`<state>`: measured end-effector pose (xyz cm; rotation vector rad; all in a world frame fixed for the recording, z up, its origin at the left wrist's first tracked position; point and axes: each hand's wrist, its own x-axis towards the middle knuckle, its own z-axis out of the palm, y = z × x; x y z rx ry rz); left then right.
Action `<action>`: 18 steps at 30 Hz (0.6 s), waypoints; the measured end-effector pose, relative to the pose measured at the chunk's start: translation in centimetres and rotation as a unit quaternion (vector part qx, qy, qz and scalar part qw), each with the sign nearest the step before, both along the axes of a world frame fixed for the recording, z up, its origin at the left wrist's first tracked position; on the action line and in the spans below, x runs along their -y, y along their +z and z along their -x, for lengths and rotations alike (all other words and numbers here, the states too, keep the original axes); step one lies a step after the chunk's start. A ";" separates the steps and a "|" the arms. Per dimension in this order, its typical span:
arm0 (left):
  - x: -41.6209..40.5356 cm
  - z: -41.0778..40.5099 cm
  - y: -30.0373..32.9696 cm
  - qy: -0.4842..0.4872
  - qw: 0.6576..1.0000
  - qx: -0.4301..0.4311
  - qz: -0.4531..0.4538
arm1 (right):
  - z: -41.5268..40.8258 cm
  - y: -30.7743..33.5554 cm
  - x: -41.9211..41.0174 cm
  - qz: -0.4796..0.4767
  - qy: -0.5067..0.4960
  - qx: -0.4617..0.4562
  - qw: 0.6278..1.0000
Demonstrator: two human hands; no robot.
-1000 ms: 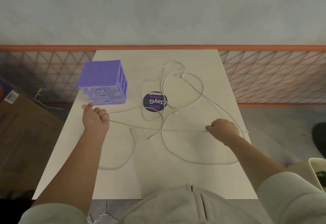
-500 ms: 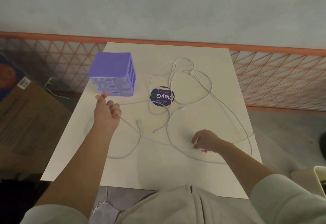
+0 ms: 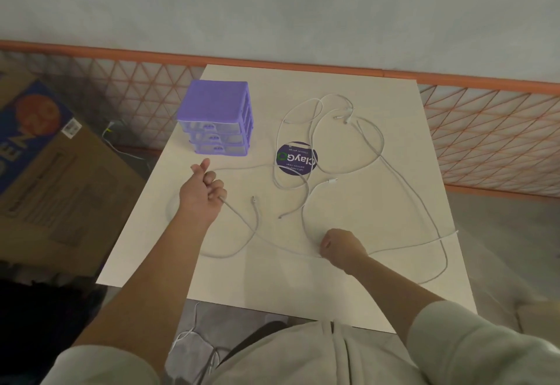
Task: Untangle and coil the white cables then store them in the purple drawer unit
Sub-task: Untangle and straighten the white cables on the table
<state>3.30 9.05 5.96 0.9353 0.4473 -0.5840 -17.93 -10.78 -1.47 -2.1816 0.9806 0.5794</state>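
Head view: both hands, left hand (image 3: 202, 195) and right hand (image 3: 341, 246), grip thin white cables (image 3: 375, 154); ribbed purple drawer unit (image 3: 217, 118) boxy.

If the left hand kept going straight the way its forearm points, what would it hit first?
Probably the purple drawer unit: the left hand, gripping a white cable, points up-table toward its lower drawers, though depth is uncertain.
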 end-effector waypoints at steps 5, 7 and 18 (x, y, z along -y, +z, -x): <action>0.3 0.2 0.5 -0.035 0.999 0.002 -0.007 | -1.4 0.6 0.5 -0.043 -0.076 0.140 0.986; 0.6 0.3 0.7 -0.048 0.999 0.001 -0.004 | -2.4 1.5 0.6 -0.094 -0.157 0.198 0.963; 2.2 0.6 1.7 -0.107 0.994 -0.012 0.011 | -6.3 7.8 1.8 -0.277 -0.246 0.359 0.857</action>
